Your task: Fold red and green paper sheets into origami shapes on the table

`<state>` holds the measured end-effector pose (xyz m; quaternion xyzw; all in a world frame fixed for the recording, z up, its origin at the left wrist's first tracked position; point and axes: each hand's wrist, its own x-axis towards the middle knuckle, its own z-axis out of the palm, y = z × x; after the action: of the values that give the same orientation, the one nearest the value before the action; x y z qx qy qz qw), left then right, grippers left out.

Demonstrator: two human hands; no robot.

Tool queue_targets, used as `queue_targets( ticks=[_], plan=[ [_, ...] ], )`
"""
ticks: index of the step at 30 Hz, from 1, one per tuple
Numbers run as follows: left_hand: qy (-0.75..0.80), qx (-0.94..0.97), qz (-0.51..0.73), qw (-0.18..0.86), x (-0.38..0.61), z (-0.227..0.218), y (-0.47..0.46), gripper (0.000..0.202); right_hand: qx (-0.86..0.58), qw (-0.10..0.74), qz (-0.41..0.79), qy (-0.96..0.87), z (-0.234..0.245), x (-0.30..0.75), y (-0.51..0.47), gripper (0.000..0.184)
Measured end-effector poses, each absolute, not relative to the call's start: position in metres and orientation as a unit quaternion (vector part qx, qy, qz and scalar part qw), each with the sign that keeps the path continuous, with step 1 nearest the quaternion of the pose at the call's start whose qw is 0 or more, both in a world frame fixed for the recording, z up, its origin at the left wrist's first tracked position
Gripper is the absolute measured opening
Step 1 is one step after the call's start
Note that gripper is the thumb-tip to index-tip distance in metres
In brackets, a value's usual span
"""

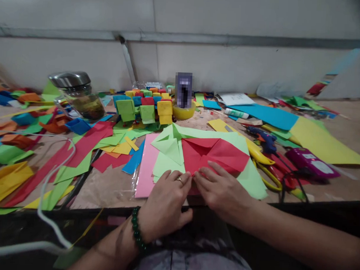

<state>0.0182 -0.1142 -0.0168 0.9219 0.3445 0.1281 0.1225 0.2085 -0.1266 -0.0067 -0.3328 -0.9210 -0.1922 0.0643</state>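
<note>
While left hand (166,201) and right hand (222,191) press fingertips on the red paper (216,154), gripping nothing, green sheet (251,180) and pink sheet (145,169) lie beneath; scissors (268,175) sit just right

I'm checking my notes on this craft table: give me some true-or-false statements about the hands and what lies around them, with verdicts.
Both the left hand and the right hand touch the red paper. True.
The red paper lies on a blue sheet. False: on light green paper.
A beaded bracelet is on the left wrist. True.
The jar has no lid. False: a metal lid sits on it.
</note>
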Motion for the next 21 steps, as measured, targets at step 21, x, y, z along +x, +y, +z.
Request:
queue_targets(
  ticks=[21],
  plan=[
    [0.342,0.924,0.14,0.104,0.015,-0.015,-0.116,0.055,-0.495,0.066,-0.138,-0.856,-0.014,0.288,-0.155,0.043]
  ],
)
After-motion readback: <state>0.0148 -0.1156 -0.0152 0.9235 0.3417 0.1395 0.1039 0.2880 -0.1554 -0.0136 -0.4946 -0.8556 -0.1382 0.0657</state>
